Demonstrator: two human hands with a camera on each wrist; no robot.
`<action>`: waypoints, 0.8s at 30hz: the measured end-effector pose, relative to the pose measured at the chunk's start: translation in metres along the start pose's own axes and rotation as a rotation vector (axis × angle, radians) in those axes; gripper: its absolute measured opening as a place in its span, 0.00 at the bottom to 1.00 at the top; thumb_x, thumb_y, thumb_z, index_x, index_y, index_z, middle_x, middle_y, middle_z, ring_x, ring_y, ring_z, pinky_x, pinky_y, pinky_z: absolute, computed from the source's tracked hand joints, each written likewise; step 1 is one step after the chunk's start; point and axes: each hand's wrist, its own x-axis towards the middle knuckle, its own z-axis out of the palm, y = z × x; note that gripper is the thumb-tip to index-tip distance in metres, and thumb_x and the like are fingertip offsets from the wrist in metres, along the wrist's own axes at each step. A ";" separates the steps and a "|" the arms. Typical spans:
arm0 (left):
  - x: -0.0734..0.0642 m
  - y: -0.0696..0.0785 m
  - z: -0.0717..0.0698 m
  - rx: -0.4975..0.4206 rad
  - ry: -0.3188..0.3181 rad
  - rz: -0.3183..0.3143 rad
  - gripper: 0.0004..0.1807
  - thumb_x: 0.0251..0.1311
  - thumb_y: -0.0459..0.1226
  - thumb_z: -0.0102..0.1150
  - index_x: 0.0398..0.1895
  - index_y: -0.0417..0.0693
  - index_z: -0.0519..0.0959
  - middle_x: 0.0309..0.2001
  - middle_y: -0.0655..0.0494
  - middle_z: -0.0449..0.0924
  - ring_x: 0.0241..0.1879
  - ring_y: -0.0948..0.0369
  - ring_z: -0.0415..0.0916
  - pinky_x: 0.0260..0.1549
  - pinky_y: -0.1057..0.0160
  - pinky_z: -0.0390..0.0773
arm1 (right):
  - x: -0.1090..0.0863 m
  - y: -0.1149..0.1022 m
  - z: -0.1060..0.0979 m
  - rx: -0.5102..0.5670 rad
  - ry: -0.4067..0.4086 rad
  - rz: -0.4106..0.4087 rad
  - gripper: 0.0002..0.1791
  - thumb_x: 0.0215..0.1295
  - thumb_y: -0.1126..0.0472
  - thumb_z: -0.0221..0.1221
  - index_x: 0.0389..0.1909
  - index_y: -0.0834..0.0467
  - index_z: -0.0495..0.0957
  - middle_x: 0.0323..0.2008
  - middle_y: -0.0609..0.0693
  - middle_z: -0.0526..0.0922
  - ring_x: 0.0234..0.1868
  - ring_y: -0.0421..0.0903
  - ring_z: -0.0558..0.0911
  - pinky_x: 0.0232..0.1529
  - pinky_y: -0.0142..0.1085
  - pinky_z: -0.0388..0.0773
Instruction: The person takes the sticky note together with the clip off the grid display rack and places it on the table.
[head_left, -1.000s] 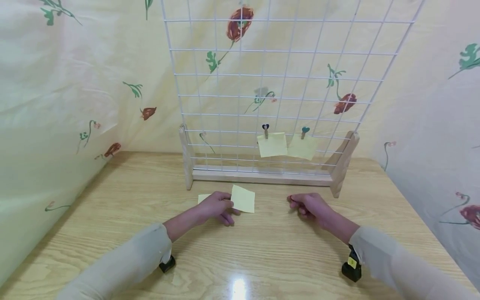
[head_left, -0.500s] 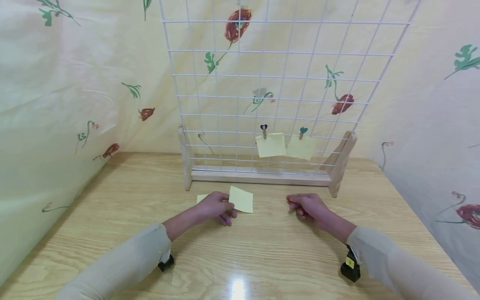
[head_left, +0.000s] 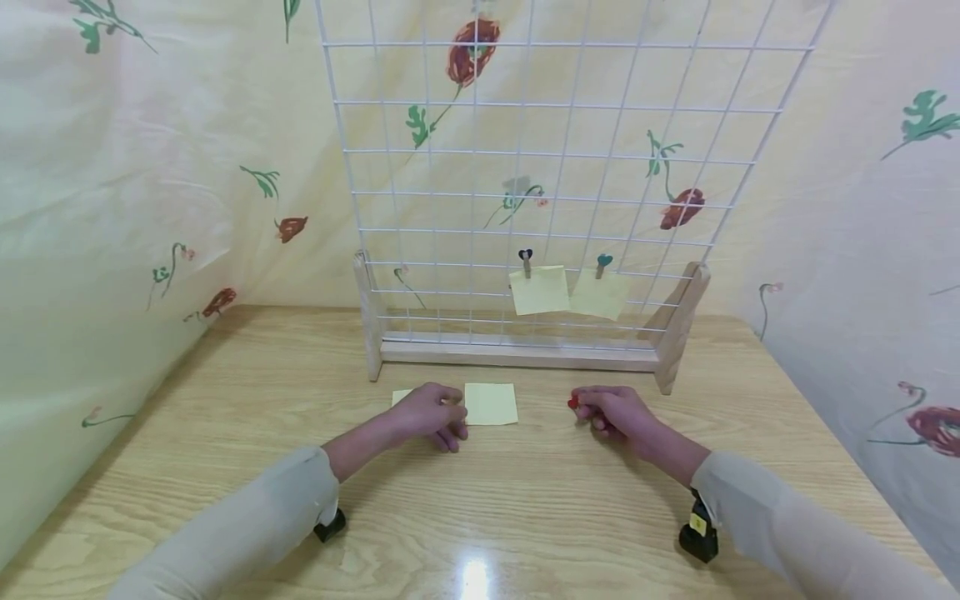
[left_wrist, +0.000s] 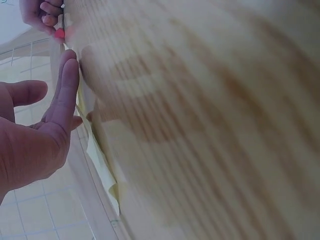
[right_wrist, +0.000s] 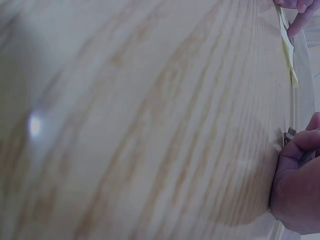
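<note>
My left hand (head_left: 433, 415) is beside a pale yellow sticky note (head_left: 491, 404) lying on the table. In the left wrist view its thumb stands apart from the straight fingers (left_wrist: 65, 97), with nothing pinched between them. Another yellow note (head_left: 401, 396) lies partly hidden behind this hand. To the right, my right hand (head_left: 615, 411) pinches a small clothespin with a red heart (head_left: 573, 402) low over the table. The pin's wooden end (right_wrist: 290, 134) shows at the fingertips in the right wrist view.
Behind the hands stands a white wire grid (head_left: 472, 212) on a wooden base (head_left: 517, 354). Two yellow notes hang there, the left one (head_left: 540, 290) by a dark heart clothespin (head_left: 526, 260), the right one (head_left: 600, 294) by a teal one (head_left: 603, 263). Flowered cloth (head_left: 150, 208) surrounds the table.
The sticky note has gone from tilted in my left fingers to lying on the table, let go. The red heart at my right fingertips has come into clearer view.
</note>
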 end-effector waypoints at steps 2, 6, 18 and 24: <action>0.000 0.000 -0.001 0.004 -0.005 0.004 0.10 0.61 0.34 0.45 0.34 0.33 0.68 0.29 0.42 0.79 0.24 0.52 0.80 0.26 0.57 0.81 | 0.000 0.000 0.000 0.006 -0.005 0.001 0.23 0.63 0.61 0.50 0.56 0.68 0.64 0.20 0.44 0.76 0.16 0.34 0.64 0.15 0.23 0.61; 0.000 0.001 -0.003 0.005 -0.019 0.011 0.18 0.62 0.36 0.45 0.49 0.28 0.66 0.30 0.42 0.80 0.26 0.51 0.80 0.27 0.56 0.81 | 0.001 -0.001 -0.001 0.008 -0.017 0.001 0.23 0.63 0.59 0.50 0.56 0.68 0.64 0.20 0.43 0.76 0.16 0.34 0.64 0.15 0.24 0.62; 0.004 0.015 -0.007 -0.010 0.007 0.008 0.28 0.61 0.38 0.47 0.63 0.38 0.58 0.34 0.42 0.80 0.28 0.50 0.80 0.29 0.55 0.81 | 0.002 -0.027 0.003 -0.022 -0.051 -0.048 0.27 0.65 0.54 0.48 0.61 0.65 0.61 0.24 0.43 0.75 0.19 0.35 0.67 0.19 0.25 0.64; 0.012 0.023 -0.009 -0.015 0.012 0.071 0.25 0.61 0.38 0.47 0.60 0.38 0.62 0.39 0.42 0.79 0.30 0.51 0.80 0.31 0.54 0.81 | 0.000 -0.042 0.003 0.008 -0.072 -0.093 0.27 0.65 0.53 0.49 0.61 0.64 0.61 0.25 0.42 0.75 0.19 0.35 0.66 0.21 0.25 0.64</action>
